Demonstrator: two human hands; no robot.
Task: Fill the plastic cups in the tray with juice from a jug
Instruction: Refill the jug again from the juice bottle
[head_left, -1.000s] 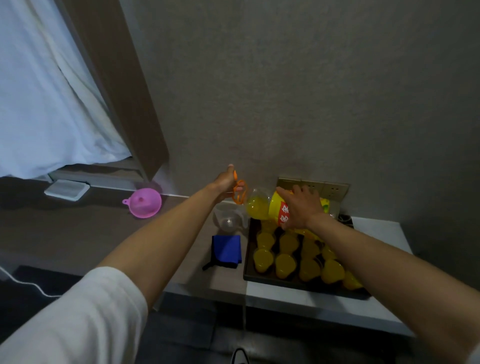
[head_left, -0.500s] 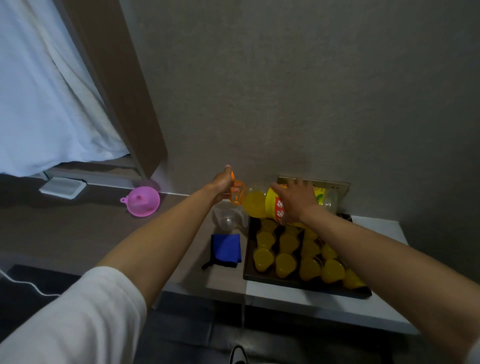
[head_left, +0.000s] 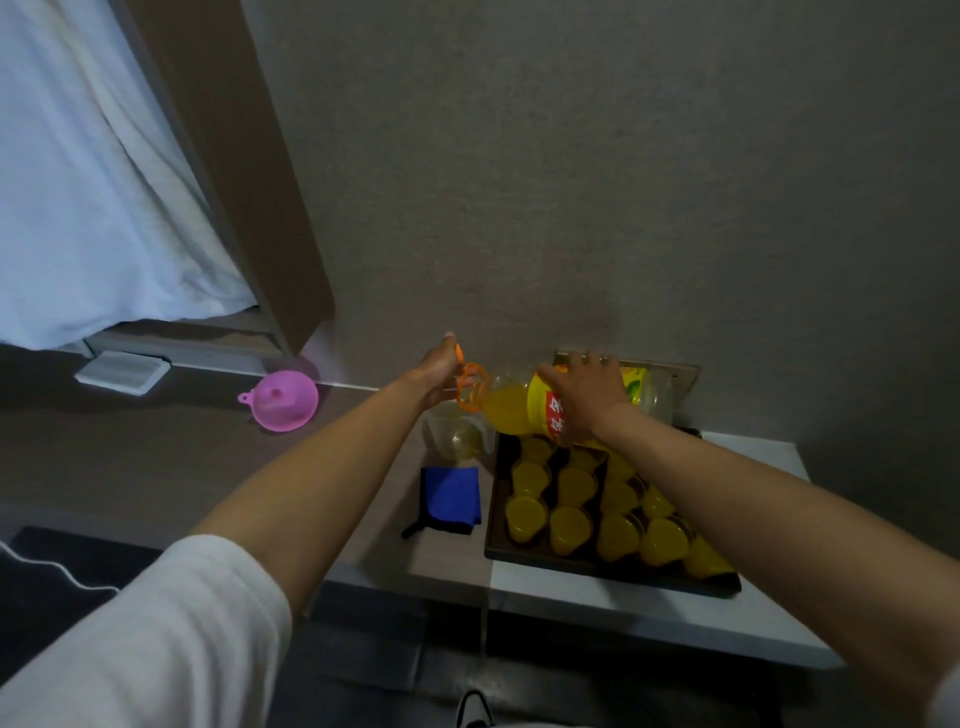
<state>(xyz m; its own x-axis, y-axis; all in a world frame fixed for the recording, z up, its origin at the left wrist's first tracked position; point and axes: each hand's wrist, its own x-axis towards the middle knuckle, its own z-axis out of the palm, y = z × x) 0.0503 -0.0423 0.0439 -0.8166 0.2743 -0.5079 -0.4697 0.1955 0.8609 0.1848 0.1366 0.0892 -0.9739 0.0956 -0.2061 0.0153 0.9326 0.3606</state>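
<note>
A large juice bottle (head_left: 524, 408) with a yellow and red label is being held on its side above the far end of the dark tray (head_left: 613, 569), its neck toward the left; the orange handle ring (head_left: 471, 388) at the neck is being gripped by the left hand (head_left: 441, 371), and the labelled body is being clasped from above by the right hand (head_left: 584, 389). The tray is resting on the white table (head_left: 675, 618), and the plastic cups (head_left: 571, 527) standing in rows in it are showing yellow juice. A clear jug (head_left: 457, 434) is standing just left of the tray, under the bottle's neck, with a folded blue cloth (head_left: 451, 499) nearer the camera and a pink funnel (head_left: 284, 400) lying well to the left.
</note>
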